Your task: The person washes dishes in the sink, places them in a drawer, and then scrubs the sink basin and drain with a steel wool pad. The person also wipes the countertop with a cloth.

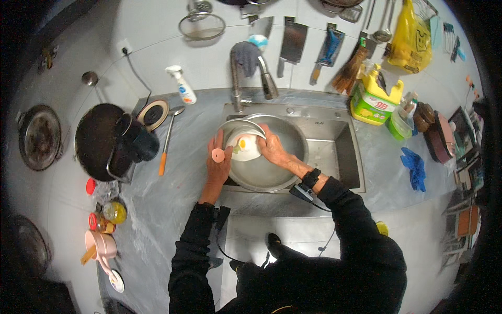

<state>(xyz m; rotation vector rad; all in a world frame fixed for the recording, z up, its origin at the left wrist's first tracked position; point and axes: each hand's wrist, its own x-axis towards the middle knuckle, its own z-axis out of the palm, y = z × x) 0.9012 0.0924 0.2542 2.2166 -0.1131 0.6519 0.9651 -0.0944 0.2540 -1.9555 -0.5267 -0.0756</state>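
Over a large round metal basin in a stainless steel sink, both hands hold a shallow metal bowl or lid. My left hand grips its left side, with a small round pink object lying at the back of that hand. At the bowl's right edge, my right hand has its fingers closed on the rim. A white piece with a yellow spot and green marks shows between the hands; whether it is a dish or a cloth, I cannot tell. Cloudy water appears to stand in the basin.
The faucet, draped with a grey cloth, rises behind the sink. A spray bottle, ladle and black wok are on the left. To the right are a yellow detergent jug and a blue glove. Cleavers hang above.
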